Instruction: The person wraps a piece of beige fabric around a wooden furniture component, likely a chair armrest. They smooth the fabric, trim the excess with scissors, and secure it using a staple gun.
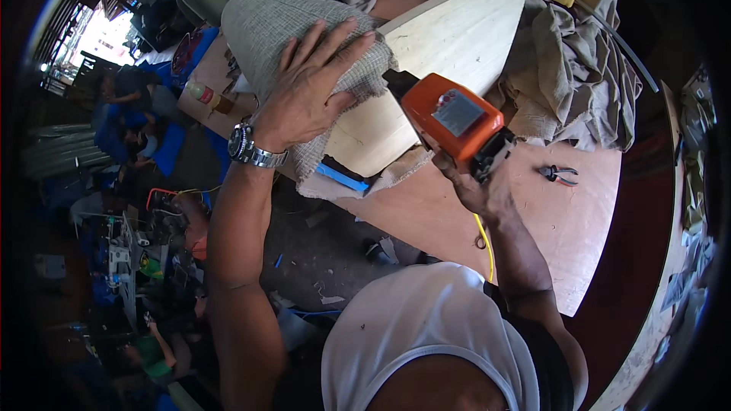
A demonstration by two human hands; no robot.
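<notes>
While the head view looked down, the left hand point(308, 87) lay open and flat on grey woven fabric point(282, 27) wrapped over a pale wooden panel point(449, 46). Just right of it, the right hand point(468, 183) gripped an orange power tool point(449, 118), probably a stapler, its nose against the panel. Pliers point(558, 175) lay apart on the counter point(563, 236).

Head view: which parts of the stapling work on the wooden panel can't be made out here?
- Tool nose: the orange tool meets the grey fabric behind its own body, so the contact point is hidden.
- Right hand: its grip sits under the tool; fingers mostly covered.
- Wooden panel: its left part is wrapped in fabric under the left hand.
- Pliers: too small for detail.
</notes>
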